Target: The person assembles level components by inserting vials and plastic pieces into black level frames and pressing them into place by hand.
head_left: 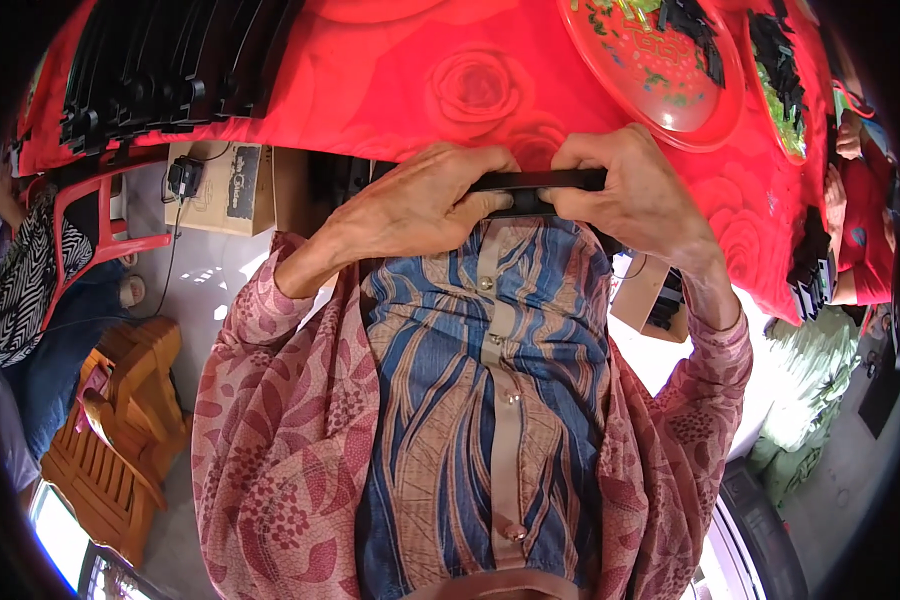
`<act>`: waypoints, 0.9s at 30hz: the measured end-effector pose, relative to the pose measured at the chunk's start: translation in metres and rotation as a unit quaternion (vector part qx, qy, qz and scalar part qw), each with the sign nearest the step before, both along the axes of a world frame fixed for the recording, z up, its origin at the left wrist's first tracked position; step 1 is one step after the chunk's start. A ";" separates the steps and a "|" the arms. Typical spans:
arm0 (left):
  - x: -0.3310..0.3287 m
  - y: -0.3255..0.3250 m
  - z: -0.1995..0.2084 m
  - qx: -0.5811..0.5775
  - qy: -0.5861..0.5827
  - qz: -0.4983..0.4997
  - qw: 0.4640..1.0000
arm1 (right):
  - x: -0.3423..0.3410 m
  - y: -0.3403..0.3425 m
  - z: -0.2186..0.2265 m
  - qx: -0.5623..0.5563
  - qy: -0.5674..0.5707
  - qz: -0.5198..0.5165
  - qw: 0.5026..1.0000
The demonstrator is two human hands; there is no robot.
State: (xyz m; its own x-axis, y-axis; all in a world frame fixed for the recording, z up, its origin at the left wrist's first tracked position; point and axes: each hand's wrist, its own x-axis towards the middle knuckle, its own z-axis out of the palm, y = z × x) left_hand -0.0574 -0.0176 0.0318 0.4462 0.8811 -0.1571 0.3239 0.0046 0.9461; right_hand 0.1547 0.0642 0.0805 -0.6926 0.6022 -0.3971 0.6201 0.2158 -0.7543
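Both of my hands hold a narrow black plastic strip (540,181) level in front of my chest, by the near edge of the red-covered table. Toward its left end, my left hand (420,200) is closed with the thumb below and bent fingers above. My right hand (635,195) grips the other end in the same way, with its thumb pressed against the strip near the middle. The fingers cover both ends, and I cannot tell what the strip belongs to.
Long black plastic pieces (175,70) lie in a row at the table's far left. At right, a red tray (610,75) holds small green and black bits, beside a second such tray (782,85). Below are a cardboard box (215,190), a red chair (110,240) and other people.
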 end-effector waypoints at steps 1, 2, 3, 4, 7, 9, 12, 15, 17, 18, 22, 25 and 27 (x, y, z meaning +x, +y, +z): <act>-0.001 0.002 0.009 -0.035 0.018 -0.005 0.999 | 0.000 0.001 0.001 0.004 0.012 0.001 1.000; -0.001 0.002 0.014 -0.070 0.037 -0.011 0.997 | 0.000 0.001 0.002 0.004 0.012 0.000 1.000; -0.001 0.002 0.012 -0.069 0.037 -0.011 0.997 | 0.000 0.002 0.004 0.008 0.007 0.001 1.000; -0.002 0.002 0.008 -0.050 0.028 -0.011 0.998 | -0.001 0.002 0.005 0.011 0.002 0.002 1.000; -0.002 0.001 0.003 -0.021 0.017 -0.014 1.000 | 0.002 0.003 0.001 0.066 0.007 0.056 0.996; -0.001 0.001 0.000 -0.012 0.016 -0.017 1.000 | 0.000 0.005 0.002 0.067 0.009 0.075 0.995; 0.000 0.002 -0.001 -0.013 0.026 -0.010 1.000 | -0.007 0.010 0.008 0.041 -0.017 0.100 0.994; 0.004 0.001 0.003 -0.007 0.054 0.012 0.998 | -0.011 0.011 0.007 0.010 -0.039 0.106 0.994; 0.005 0.000 0.002 0.038 0.133 0.012 0.990 | -0.011 0.010 0.001 0.003 -0.034 0.107 0.994; 0.005 -0.001 0.001 0.037 0.132 0.010 0.990 | -0.009 0.009 -0.004 0.017 -0.017 0.114 0.993; 0.007 -0.004 -0.001 0.046 0.201 -0.008 0.979 | -0.003 0.005 -0.022 0.080 0.017 0.137 0.987; 0.009 0.000 0.006 0.022 0.229 -0.029 0.973 | -0.006 0.009 -0.019 0.060 -0.005 0.157 0.986; 0.013 0.000 0.011 0.006 0.245 -0.037 0.969 | -0.005 0.008 -0.014 0.073 -0.014 0.152 0.986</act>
